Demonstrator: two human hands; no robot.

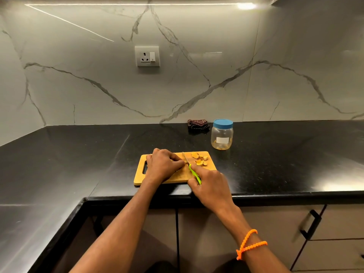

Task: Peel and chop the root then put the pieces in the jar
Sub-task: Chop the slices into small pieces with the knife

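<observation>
A wooden cutting board (177, 177) lies near the counter's front edge. My left hand (162, 164) curls over the yellow root on the board, which is almost fully hidden under the fingers. My right hand (209, 184) grips a green-handled knife (194, 172); its blade points away from me and meets the board beside my left fingertips. Several yellow cut slices (200, 159) lie at the board's far right corner. A clear plastic jar (222, 135) with a blue lid on stands behind the board to the right.
A folded dark cloth (198, 125) lies against the marble wall left of the jar. The black counter (78, 154) turns an L-corner at my left. Cabinet fronts with a black handle (311, 225) sit below the edge.
</observation>
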